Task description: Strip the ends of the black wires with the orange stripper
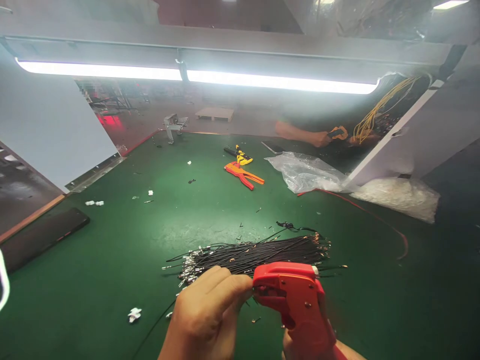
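A red hand tool [296,297] with a jaw-like head is gripped in my right hand [288,345], which shows only in part behind it. My left hand [208,310] is closed, its fingertips pinched at the tool's jaws on a black wire [153,327] that trails down to the left. Just beyond both hands lies a pile of black wires [258,252], with metal terminals at the left ends and copper-coloured tips at the right.
Orange-red pliers [242,175] and yellow-black pliers [242,156] lie farther back. Plastic bags [307,172], a red wire [375,215] and a metal fixture [174,125] are around them. A black case [45,237] sits left. Another person's hand [318,138] holds an orange tool.
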### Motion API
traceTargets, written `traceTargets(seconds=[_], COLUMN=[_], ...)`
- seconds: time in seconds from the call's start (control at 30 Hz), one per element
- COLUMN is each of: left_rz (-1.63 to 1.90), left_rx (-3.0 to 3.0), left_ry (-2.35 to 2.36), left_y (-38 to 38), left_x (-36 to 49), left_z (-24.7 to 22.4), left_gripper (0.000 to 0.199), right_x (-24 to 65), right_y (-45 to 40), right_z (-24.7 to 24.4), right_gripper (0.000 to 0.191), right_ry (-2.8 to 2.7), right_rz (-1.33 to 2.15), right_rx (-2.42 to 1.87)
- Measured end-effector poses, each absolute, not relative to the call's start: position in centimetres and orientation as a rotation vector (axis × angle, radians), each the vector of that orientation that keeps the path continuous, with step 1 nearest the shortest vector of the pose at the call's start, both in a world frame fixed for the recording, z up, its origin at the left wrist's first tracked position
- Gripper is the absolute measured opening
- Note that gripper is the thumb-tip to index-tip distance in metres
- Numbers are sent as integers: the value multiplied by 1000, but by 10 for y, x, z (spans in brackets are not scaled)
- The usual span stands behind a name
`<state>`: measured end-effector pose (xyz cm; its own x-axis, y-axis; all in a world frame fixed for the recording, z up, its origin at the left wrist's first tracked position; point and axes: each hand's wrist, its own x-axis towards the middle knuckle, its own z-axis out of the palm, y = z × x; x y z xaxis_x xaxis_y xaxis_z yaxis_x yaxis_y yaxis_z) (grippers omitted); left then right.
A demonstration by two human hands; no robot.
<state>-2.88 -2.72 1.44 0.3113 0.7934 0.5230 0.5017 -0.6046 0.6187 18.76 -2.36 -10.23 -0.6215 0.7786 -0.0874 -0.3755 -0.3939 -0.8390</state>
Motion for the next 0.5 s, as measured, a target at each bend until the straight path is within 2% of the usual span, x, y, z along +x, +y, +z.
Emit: traceTargets(seconds=[0.27,0.5], left_rz=[1100,1142], left_rx=[2387,2419], left_ry=[1127,1154], left_y=[-26,-26], left_x=[-34,-30], left_z=[16,12], left_gripper=[27,31], right_x=[184,213], right_y=[-32,-53], right_z=[-107,-76], right_gripper=[30,38], right_ry=[-1175,-1160], right_rz=[2024,2033], right_rx=[-676,-737])
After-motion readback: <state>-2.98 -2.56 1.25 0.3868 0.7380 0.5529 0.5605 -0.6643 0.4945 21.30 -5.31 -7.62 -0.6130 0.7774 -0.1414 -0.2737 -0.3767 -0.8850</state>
